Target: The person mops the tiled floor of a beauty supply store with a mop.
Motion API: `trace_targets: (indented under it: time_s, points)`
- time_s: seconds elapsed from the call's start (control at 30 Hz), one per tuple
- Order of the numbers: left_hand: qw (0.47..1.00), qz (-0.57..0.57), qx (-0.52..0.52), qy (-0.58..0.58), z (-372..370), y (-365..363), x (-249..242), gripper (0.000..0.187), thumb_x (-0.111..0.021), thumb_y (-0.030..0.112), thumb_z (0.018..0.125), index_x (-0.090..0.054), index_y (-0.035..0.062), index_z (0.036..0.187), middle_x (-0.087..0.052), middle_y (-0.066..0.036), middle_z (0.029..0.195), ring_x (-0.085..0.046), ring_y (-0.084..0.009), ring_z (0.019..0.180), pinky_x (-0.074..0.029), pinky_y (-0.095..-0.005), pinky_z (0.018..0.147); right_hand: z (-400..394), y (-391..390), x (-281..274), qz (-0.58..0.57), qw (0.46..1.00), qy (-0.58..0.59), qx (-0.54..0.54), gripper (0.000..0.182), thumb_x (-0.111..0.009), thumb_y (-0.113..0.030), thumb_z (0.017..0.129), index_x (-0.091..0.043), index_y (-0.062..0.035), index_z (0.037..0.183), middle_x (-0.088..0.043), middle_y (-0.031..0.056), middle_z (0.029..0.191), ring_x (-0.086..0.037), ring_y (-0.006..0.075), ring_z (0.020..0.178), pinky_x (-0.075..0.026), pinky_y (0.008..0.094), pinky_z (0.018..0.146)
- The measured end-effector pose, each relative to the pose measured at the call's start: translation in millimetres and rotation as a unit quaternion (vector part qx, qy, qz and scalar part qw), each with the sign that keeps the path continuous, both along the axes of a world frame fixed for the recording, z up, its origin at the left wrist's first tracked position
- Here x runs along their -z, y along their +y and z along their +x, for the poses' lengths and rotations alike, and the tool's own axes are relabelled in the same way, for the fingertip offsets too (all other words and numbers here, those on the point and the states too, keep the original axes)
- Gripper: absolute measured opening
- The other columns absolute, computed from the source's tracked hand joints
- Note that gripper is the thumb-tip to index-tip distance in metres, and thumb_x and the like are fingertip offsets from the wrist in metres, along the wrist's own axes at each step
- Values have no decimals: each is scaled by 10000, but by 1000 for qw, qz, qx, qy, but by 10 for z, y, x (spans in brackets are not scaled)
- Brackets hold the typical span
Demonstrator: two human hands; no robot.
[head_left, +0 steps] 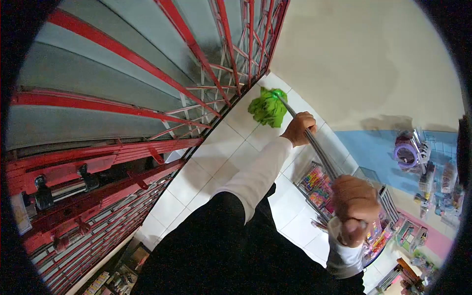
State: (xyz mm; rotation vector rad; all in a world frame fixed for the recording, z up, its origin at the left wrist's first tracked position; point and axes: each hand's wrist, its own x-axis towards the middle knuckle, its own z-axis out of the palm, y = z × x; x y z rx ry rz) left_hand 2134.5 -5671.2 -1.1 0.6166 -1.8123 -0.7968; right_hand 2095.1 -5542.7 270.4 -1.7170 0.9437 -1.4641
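A mop with a silver metal handle [321,155] and a bright green, shaggy head [268,109] slants across the view. Its head rests on white floor tiles near the corner between the red gate and the wall. My left hand [301,129] is wrapped around the lower part of the handle, not far above the head. Higher up and nearer the camera, my right hand [355,204] is closed around the handle's upper part. The top end of the handle is hidden by this hand.
A red folding metal gate [191,140] runs along the left, with grey panels behind it. On the right, a rack of colourful small packets [317,187] stands on the floor, close to the handle. Hanging goods [408,152] line the blue-and-cream wall [364,64].
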Motion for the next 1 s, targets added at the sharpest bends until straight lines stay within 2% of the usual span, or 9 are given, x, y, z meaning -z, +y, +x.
trace_targets:
  time_s: [0.07, 0.1, 0.23, 0.57, 0.6, 0.67, 0.77, 0.9, 1.0]
  points:
    - [999, 29, 14, -18, 96, 8, 99, 237, -596, 123, 682, -434, 55, 523, -457, -138, 539, -481, -346, 552, -393, -446, 540, 109, 47, 75, 29, 999, 1, -34, 351, -514, -234, 691, -344, -55, 442, -381, 63, 438, -401, 238, 373, -327, 346, 436]
    - [998, 50, 20, -44, 153, 44, 148, 261, -601, 133, 688, -430, 52, 509, -459, -138, 527, -484, -350, 541, -395, -451, 534, 159, 53, 81, 38, 999, -4, -35, 451, -529, -309, 778, -359, -55, 446, -363, 55, 424, -388, 233, 362, -324, 343, 435]
    - [989, 116, 12, -92, 207, 68, 5, 335, -623, 189, 703, -431, 35, 474, -476, -163, 494, -507, -368, 517, -410, -449, 518, 242, -7, -72, 38, 997, -29, 67, 637, -512, -544, 831, -332, -80, 434, -340, 32, 396, -361, 197, 339, -273, 334, 411]
    - [970, 202, -89, -106, 1138, 709, -513, 355, -621, 140, 744, -405, 19, 489, -440, -213, 500, -487, -374, 478, -352, -447, 485, 252, -231, -416, 93, 944, -270, -167, 335, -457, -386, 850, -443, -191, 578, -351, -72, 381, -330, 121, 306, -290, 292, 397]
    - [950, 273, -69, -135, 1295, 805, -508, 273, -619, 252, 708, -565, 34, 552, -562, -207, 596, -566, -401, 614, -438, -469, 585, 301, -247, -382, 106, 942, -268, -172, 349, -447, -386, 850, -422, -188, 565, -339, -70, 378, -323, 124, 306, -299, 291, 407]
    - [910, 344, -88, -215, 1559, 1010, -430, 324, -583, 310, 747, -580, 35, 574, -560, -211, 595, -567, -398, 614, -435, -477, 592, 409, -291, -314, 133, 938, -263, -185, 377, -427, -387, 852, -379, -181, 539, -314, -65, 373, -310, 131, 307, -317, 289, 428]
    - [897, 352, -117, -238, 2154, 1486, -136, 362, -547, 351, 774, -597, 43, 591, -561, -207, 601, -575, -394, 629, -438, -470, 587, 763, -186, 85, 182, 897, -371, -159, 428, -396, -357, 824, -265, -161, 466, -287, -19, 379, -304, 156, 331, -317, 329, 442]
    - [883, 309, -172, -310, 3077, 2314, 493, 293, -585, 302, 740, -590, 56, 581, -558, -186, 597, -573, -379, 613, -443, -470, 588, 1240, 213, 1007, 319, 904, -256, -123, 422, -467, -286, 791, -324, -88, 447, -346, 58, 413, -334, 193, 377, -284, 341, 432]
    - [852, 336, -186, -356, 3575, 2779, 917, 258, -592, 257, 727, -568, 62, 561, -554, -172, 583, -569, -369, 594, -446, -474, 587, 1632, 444, 1370, 333, 859, -315, -228, 451, -442, -266, 804, -276, -96, 421, -327, 63, 403, -301, 189, 380, -256, 339, 444]
